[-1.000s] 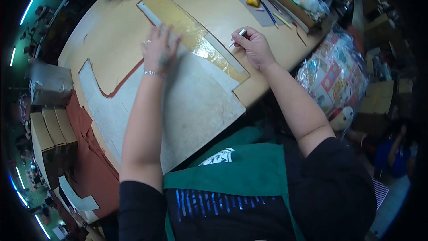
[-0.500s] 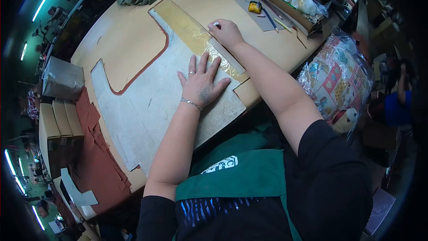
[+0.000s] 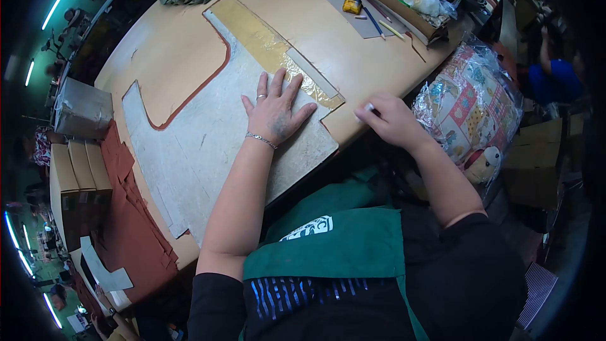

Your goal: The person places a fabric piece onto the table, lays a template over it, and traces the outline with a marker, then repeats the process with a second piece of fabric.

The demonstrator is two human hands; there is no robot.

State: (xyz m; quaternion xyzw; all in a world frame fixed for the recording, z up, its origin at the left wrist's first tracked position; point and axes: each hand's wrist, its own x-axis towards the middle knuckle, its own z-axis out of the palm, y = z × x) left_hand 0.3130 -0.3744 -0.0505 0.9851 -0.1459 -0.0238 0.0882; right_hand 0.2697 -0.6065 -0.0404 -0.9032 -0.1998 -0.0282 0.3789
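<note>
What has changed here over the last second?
The right hand, gripping a white marker, ran up along the yellow strip, then drew back to the near edge of the table. The left hand slid nearer on the grey template and lies flat there. Template and strip stayed put.

Black short-sleeved top under a green apron, forearms bare.
Apron is plain green with a white printed logo near its upper edge. The top is black, with a row of blue vertical strokes across the front; the left sleeve ends above the elbow. Left hand: ring on one finger, thin silver chain bracelet at the wrist, dark mark on the back, unreadable. Right hand: motion-blurred, no detail readable.
</note>
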